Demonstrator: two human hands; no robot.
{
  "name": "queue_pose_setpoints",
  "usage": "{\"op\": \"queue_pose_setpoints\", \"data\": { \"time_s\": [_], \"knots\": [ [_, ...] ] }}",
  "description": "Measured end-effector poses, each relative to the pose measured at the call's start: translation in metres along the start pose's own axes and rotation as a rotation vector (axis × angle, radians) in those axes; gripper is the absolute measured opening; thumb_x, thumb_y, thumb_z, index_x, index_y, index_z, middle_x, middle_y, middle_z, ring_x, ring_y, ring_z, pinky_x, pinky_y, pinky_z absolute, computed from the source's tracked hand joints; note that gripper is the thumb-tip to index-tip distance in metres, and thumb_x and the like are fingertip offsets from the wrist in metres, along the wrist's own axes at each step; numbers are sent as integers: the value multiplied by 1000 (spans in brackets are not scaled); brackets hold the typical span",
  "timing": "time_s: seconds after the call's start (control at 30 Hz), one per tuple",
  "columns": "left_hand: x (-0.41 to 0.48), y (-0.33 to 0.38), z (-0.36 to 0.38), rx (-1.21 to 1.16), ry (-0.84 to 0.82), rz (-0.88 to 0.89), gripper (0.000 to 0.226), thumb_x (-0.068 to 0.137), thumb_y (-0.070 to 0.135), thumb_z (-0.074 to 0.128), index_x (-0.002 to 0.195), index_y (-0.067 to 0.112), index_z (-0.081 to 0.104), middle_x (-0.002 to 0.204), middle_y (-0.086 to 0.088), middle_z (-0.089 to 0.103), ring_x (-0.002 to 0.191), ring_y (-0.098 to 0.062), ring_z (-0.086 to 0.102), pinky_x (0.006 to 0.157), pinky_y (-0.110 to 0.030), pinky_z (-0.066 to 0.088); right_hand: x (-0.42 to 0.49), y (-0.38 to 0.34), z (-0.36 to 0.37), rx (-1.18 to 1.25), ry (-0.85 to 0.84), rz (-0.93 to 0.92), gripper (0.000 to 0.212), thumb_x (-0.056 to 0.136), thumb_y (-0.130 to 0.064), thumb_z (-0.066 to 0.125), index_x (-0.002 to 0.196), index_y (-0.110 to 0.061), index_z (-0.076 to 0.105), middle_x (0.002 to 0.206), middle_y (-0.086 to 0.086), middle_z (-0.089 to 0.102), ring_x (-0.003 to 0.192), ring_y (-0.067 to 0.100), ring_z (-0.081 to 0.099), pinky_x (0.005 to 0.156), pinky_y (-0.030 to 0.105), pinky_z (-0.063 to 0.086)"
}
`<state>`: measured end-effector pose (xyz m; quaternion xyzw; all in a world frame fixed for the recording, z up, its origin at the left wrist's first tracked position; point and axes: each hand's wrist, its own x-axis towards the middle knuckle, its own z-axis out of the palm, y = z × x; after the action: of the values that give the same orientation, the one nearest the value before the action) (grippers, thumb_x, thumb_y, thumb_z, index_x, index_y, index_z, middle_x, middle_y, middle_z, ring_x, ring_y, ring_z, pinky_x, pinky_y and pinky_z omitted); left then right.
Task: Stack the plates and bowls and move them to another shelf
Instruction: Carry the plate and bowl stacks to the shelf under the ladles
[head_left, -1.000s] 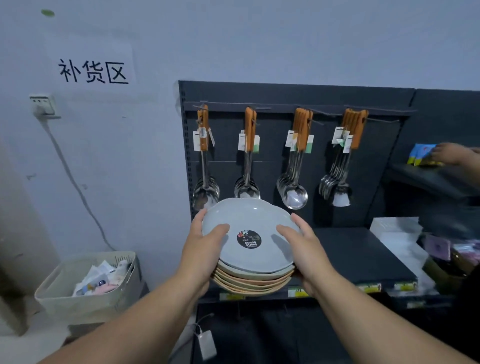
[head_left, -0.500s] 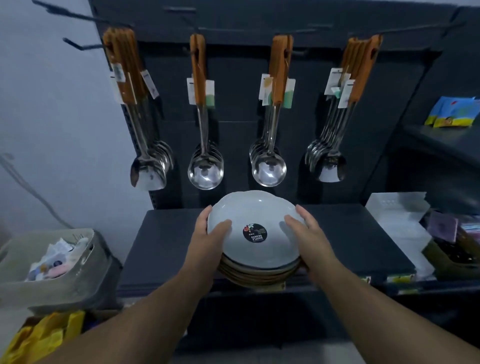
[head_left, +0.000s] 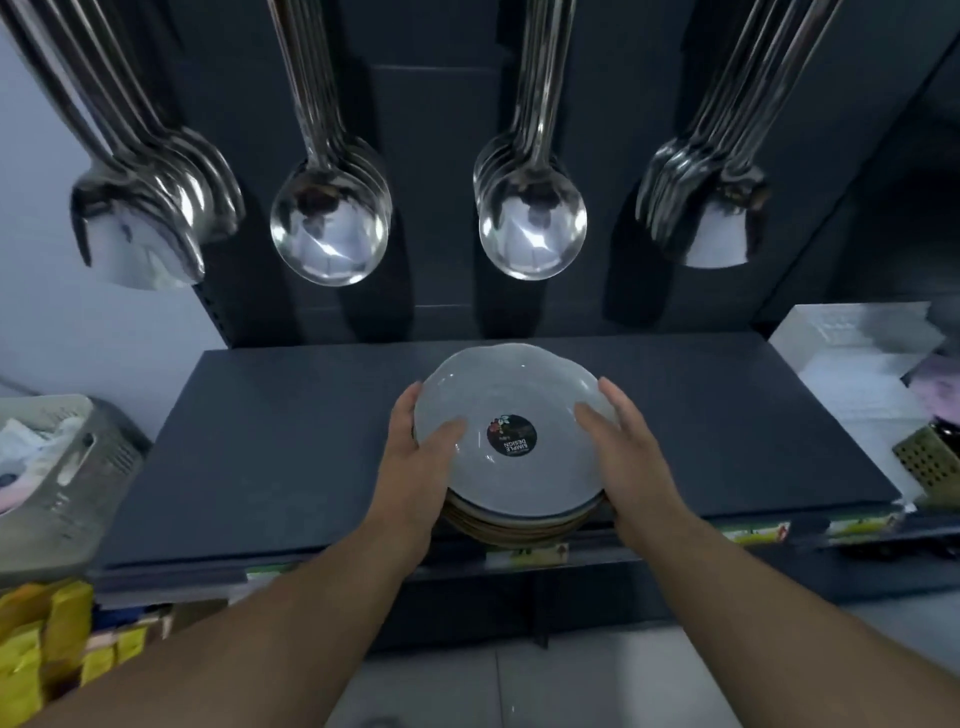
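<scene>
While both hands are gripping it, one stack of plates (head_left: 519, 525) is sitting at the front edge of the dark shelf (head_left: 285, 441), about midway along; whether it is resting there or held just above cannot be told. The left hand (head_left: 415, 467) is clasping the stack's left side, thumb lying on the grey top plate (head_left: 519, 395), fingers curled round the rim. The right hand (head_left: 631, 457) is doing likewise on the right side. One round black sticker (head_left: 511, 438) is showing at the top plate's centre. Tan plate edges beneath are too tightly packed to count. Four bunches of steel utensils (head_left: 330, 228) are hanging above the back edge. One grey basket (head_left: 62, 493) is standing beyond the left edge.
</scene>
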<state>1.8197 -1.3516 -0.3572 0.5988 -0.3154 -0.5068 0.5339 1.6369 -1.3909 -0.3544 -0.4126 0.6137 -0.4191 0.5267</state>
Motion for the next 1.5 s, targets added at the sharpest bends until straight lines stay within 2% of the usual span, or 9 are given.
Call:
{"op": "queue_pose_setpoints", "data": {
  "time_s": [0.17,0.33,0.6,0.73,0.9,1.0,1.1,1.23,1.5],
  "knots": [
    [24,-20,1,-11,22,-1,57,90,27,58,138,45,33,119,16,56,105,-7,56,83,-25,49,24,16,12,31,4,-5,51,93,-38,61,140,-45,45,121,-21,54,108,6,57,92,33,50],
    [42,-29,5,19,42,32,59,90,29,60,137,49,30,119,18,54,109,-8,55,94,-31,48,39,23,18,56,16,-34,52,92,-36,63,140,-45,45,129,-17,54,110,6,57,90,30,50],
    [40,-29,12,99,127,37,53,92,32,56,136,46,31,103,26,51,89,4,54,64,-10,40,45,24,16,22,25,-35,54,92,-32,64,141,-42,44,121,-21,54,102,-1,55,80,21,46],
    [37,-31,13,106,142,30,54,92,33,56,137,46,30,108,21,53,92,2,55,68,-13,42,46,23,16,-8,25,-40,56,93,-30,64,144,-38,42,122,-18,52,94,-7,52,69,13,41],
    [37,-25,11,149,116,18,56,92,36,54,141,45,27,120,12,52,93,1,53,67,-12,40,43,19,16,-41,28,-40,58,92,-33,63,145,-38,40,127,-15,49,103,5,53,70,16,41],
    [35,-20,7,234,89,40,60,92,41,53,144,42,24,136,11,45,113,-9,51,90,-22,44,38,14,14,-60,51,-42,58,92,-35,62,145,-37,41,126,-15,48,105,7,52,74,19,41],
    [27,-10,3,328,90,83,66,91,44,53,148,38,20,150,10,33,133,-14,38,111,-34,33,30,7,10,-82,69,-43,58,92,-35,62,146,-35,41,124,-16,47,109,9,49,86,25,38],
    [6,11,-1,418,98,146,65,93,40,53,149,31,22,154,10,24,138,-9,26,102,-20,22,11,-14,4,-105,69,-62,60,91,-38,62,147,-37,40,132,-16,48,108,6,48,87,26,38],
    [-47,81,-5,551,54,297,61,91,37,56,146,28,31,152,8,29,138,-10,28,100,-21,23,-49,-78,-14,-167,64,-152,61,89,-45,63,145,-40,40,151,-12,39,137,14,40,103,32,38]
  ]
}}
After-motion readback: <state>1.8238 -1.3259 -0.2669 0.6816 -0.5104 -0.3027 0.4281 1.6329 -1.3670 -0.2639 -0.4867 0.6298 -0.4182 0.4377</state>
